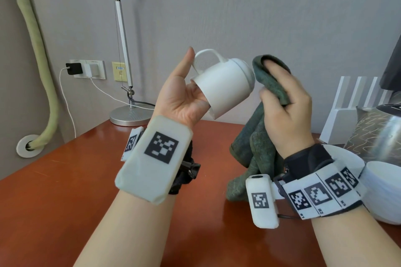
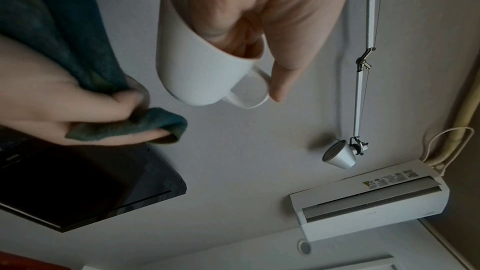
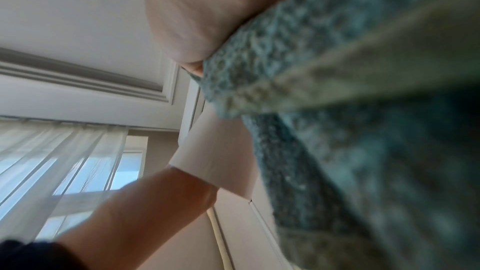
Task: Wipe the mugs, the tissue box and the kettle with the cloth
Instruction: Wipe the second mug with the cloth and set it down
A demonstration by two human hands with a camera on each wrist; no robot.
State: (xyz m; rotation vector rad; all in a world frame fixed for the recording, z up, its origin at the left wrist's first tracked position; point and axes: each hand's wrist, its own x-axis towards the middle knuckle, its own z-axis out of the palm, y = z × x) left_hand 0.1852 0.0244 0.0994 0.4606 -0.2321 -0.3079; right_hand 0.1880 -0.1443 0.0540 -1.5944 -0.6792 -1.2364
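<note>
My left hand holds a white mug tilted in the air above the red-brown table, fingers inside its mouth and thumb up beside the handle. The mug's base faces right. My right hand grips a bunched green cloth right next to that base; the left wrist view shows a small gap between the cloth and the mug. A second white mug stands at the right edge. Behind it are a wavy-patterned tissue box and the shiny kettle, both partly cut off.
A desk lamp's round base stands at the back of the table, with cables running to wall sockets. A white router with antennas stands at the back right. A dark screen hangs on the wall to the right.
</note>
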